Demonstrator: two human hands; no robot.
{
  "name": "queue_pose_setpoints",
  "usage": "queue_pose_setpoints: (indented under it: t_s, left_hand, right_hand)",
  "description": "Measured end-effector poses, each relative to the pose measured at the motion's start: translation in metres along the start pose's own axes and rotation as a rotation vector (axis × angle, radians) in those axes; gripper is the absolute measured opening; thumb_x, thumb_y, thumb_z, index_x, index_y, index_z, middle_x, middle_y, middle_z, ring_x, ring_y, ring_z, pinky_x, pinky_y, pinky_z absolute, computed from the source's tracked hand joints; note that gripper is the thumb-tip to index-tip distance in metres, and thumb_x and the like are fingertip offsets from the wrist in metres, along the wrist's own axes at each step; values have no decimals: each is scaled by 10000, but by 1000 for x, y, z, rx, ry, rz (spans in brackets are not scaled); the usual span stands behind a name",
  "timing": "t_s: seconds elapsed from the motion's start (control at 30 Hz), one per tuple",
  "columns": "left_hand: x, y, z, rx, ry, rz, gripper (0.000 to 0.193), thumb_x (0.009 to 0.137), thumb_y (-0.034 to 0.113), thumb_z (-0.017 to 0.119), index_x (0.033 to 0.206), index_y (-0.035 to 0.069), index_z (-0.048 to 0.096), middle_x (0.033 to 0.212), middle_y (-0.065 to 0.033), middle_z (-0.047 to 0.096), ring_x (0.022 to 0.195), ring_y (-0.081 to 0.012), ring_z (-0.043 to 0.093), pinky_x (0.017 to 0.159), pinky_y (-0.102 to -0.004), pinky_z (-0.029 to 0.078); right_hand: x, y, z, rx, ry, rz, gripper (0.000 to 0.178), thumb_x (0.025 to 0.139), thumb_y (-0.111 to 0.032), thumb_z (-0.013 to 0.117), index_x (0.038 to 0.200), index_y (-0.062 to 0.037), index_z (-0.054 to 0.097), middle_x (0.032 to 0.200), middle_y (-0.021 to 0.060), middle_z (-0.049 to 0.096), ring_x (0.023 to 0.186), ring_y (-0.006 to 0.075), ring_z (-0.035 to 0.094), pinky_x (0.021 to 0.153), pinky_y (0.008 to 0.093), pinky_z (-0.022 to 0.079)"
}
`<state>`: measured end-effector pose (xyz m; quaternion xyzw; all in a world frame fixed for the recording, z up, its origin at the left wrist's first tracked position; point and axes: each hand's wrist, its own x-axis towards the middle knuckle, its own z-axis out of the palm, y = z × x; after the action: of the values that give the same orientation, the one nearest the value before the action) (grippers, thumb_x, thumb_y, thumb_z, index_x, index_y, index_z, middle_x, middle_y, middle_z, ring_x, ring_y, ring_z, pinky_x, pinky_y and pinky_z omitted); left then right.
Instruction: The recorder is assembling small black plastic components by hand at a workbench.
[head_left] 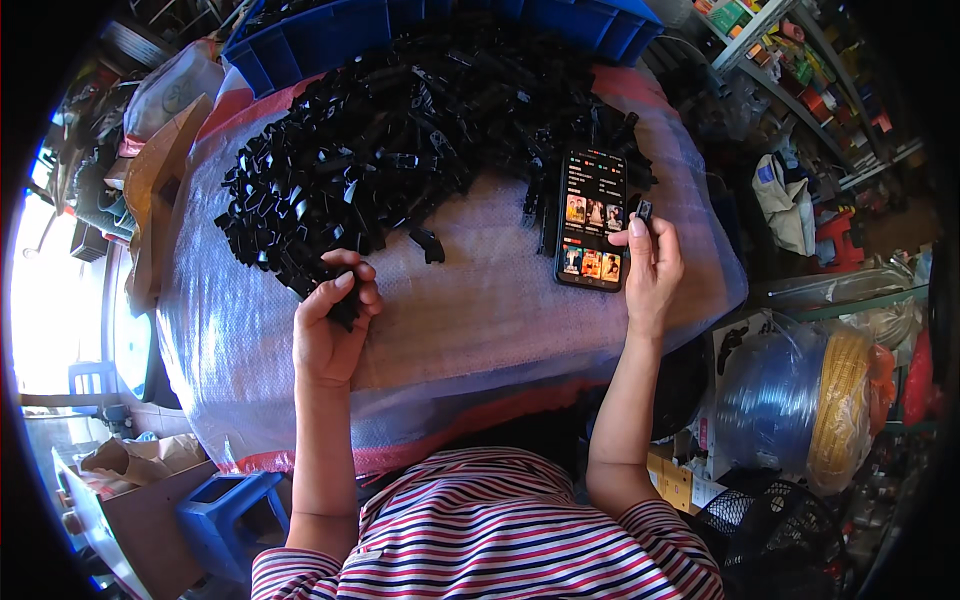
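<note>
A wide heap of small black plastic parts (400, 150) covers the far half of a wrapped woven bundle (470, 310). At the heap's near left edge, my left hand (338, 305) is closed around a black plastic part (345, 308). My right hand (652, 258) pinches another small black part (643, 210) between thumb and fingers. That hand is beside the right edge of a smartphone (592, 225), which lies on the bundle with its screen lit, showing rows of small pictures. One loose black piece (428, 245) sits slightly apart from the heap.
A blue plastic crate (330, 45) stands behind the heap. To the right are a shelf rack (760, 35), a wrapped spool of clear and yellow tubing (790, 395) and a black fan (775, 525). A blue stool (235, 515) and a box (140, 500) are at the lower left.
</note>
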<state>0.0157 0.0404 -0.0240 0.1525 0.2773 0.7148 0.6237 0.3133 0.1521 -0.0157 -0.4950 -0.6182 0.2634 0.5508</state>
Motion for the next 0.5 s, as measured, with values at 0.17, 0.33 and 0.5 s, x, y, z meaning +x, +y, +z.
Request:
queue_pose_setpoints:
  t_s: [0.17, 0.33, 0.5]
  left_hand:
    - [0, 0, 0, -1, -1, 2, 220, 784, 47, 536, 999, 11, 514, 873, -120, 564, 700, -182, 548, 646, -281, 466]
    - [0, 0, -1, -7, -14, -1, 225, 783, 44, 535, 1004, 10, 513, 874, -122, 564, 703, -185, 549, 648, -287, 465]
    - [0, 0, -1, -14, -11, -4, 228, 782, 43, 533, 1007, 8, 512, 873, -124, 563, 700, -185, 548, 649, -291, 462]
  right_hand:
    - [0, 0, 0, -17, -2, 1, 182, 907, -178, 501, 936, -2, 535, 706, 52, 614, 695, 80, 556, 671, 212, 417]
    - [0, -1, 0, -20, -2, 0, 185, 906, -180, 503, 934, 0, 534, 706, 52, 614, 692, 82, 557, 671, 214, 418]
    - [0, 0, 0, -10, 2, 5, 187, 907, -182, 503, 928, 1, 532, 705, 54, 613, 689, 83, 557, 670, 214, 420]
